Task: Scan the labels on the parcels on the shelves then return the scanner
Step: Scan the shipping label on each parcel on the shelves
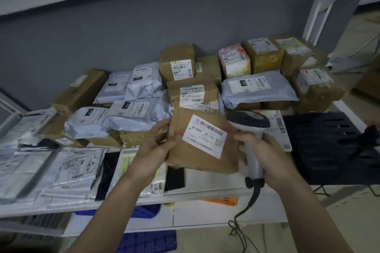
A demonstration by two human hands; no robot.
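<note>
my left hand (159,146) pinches the brown parcel (197,146) at its left edge, tilting its label (204,135) up for reading. my right hand (265,154) wraps the scanner (249,129) handle, head just right of the label, above the shelf (205,193).

Boxes (177,63) and grey mailer bags (131,109) are crowding the shelf (205,193) right back to the wall, flat packets (74,168) are covering its front left, and a bare white strip is lying open along the front edge beside the black tray (324,146)
</note>
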